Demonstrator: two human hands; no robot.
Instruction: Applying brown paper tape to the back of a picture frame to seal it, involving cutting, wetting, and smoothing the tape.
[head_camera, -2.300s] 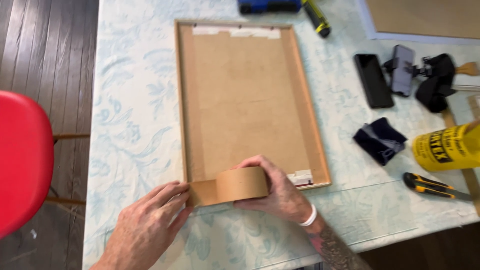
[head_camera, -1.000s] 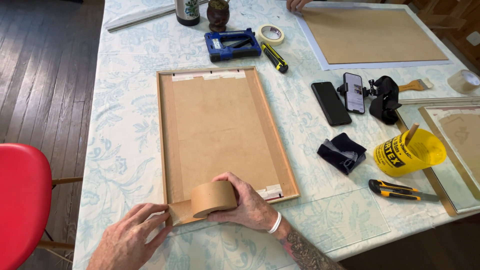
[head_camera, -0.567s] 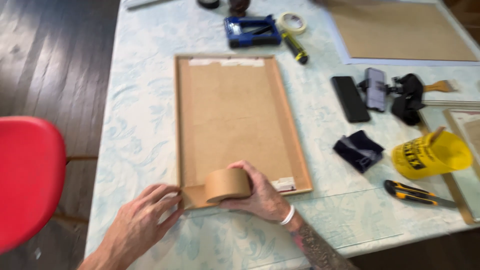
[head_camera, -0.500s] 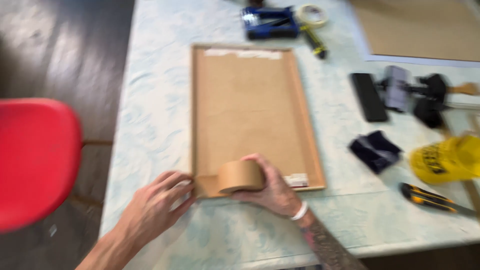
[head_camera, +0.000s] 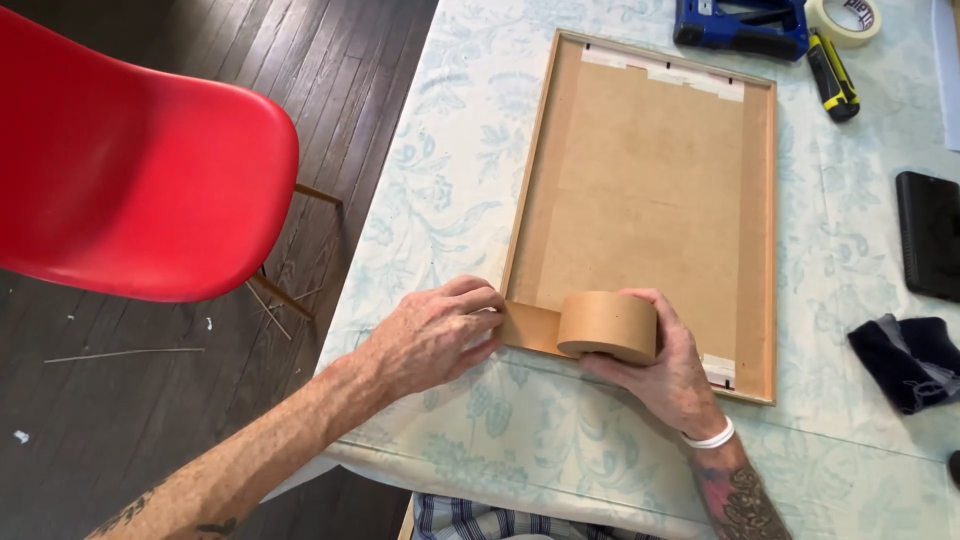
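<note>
The roll of brown paper tape (head_camera: 607, 325) sits at the near edge of the wooden frame (head_camera: 768, 250), lying back-up on the patterned tablecloth (head_camera: 440, 190); my right hand (head_camera: 665, 370) is wrapped around it, my left hand (head_camera: 430, 335) pressing the free end flat at the near left corner. To tape this well I'd keep the strip taut and square to the edge — half on frame, half on backing board (head_camera: 650, 190) — smoothing as I go.

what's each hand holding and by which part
The right hand grips the brown tape roll around its outer rim. The left hand presses the roll's loose tape end onto the picture frame.
</note>
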